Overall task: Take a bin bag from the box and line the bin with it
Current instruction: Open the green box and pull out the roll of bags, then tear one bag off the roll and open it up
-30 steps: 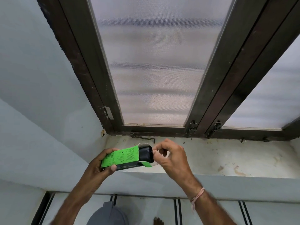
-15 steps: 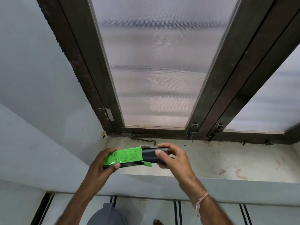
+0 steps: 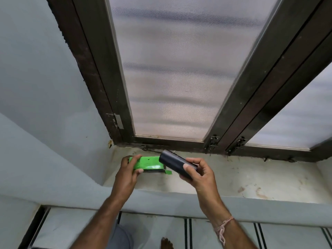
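Bare forearms, no sleeves — a pale pink thread bracelet point(image 3: 223, 225) knotted on the right wrist

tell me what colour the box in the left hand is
Bright green box with black print, seen in the head view.

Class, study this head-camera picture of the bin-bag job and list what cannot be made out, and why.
- The bin: not in the head view at all.
- Print on the green box: too small and blurred; the left hand covers one end.
- The black roll: its far end is hidden by the right hand, so the bag count is unknown.
- Outside the window: obscured by mesh.
- The bare foot: cut off by the bottom edge.
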Demonstrator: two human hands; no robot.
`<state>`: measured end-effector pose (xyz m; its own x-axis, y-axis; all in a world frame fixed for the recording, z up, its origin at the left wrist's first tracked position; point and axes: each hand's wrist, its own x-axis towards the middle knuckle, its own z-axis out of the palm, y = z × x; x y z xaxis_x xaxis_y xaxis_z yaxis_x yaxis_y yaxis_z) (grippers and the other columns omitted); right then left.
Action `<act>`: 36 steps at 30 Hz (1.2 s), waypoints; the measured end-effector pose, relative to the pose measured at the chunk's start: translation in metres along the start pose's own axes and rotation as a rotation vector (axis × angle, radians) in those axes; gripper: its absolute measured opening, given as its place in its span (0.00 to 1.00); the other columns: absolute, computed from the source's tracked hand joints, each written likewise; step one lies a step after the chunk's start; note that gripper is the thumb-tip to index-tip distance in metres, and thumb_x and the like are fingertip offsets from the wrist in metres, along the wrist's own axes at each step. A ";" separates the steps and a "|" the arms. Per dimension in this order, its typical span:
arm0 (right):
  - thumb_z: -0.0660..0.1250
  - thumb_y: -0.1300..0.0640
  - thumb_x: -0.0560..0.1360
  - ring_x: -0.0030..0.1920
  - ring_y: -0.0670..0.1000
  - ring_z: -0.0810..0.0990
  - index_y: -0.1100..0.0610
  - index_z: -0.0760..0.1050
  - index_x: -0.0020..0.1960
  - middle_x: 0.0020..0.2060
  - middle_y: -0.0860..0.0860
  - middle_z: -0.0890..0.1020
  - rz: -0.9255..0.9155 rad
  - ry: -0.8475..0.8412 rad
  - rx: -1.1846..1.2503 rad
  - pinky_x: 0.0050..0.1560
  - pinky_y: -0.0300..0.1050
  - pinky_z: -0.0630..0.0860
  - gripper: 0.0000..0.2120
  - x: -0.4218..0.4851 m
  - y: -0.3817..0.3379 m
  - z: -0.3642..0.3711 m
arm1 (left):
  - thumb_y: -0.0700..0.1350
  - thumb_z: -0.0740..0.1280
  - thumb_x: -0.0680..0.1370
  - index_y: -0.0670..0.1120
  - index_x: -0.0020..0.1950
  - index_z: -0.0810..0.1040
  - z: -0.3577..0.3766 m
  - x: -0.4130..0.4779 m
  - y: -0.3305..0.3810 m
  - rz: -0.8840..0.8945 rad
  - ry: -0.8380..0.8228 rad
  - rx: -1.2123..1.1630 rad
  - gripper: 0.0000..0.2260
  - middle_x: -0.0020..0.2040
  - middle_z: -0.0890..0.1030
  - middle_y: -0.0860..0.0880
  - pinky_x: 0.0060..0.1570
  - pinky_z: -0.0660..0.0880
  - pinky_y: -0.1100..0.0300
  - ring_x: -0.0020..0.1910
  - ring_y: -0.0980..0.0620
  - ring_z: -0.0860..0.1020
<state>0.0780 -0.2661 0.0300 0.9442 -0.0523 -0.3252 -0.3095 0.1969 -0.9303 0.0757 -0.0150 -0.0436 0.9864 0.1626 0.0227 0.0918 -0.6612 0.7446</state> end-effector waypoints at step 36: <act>0.75 0.52 0.75 0.43 0.47 0.82 0.59 0.81 0.47 0.41 0.51 0.85 0.063 -0.089 -0.111 0.39 0.37 0.78 0.10 -0.056 -0.008 0.080 | 0.52 0.67 0.79 0.47 0.65 0.82 -0.038 -0.067 0.093 -0.456 -0.194 -1.201 0.17 0.61 0.84 0.38 0.52 0.82 0.50 0.60 0.44 0.84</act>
<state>0.0366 -0.1860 0.0692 0.9271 0.0445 -0.3723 -0.3748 0.0877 -0.9229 0.0129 -0.0600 0.0495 0.9116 0.0230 -0.4103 0.3431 0.5071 0.7907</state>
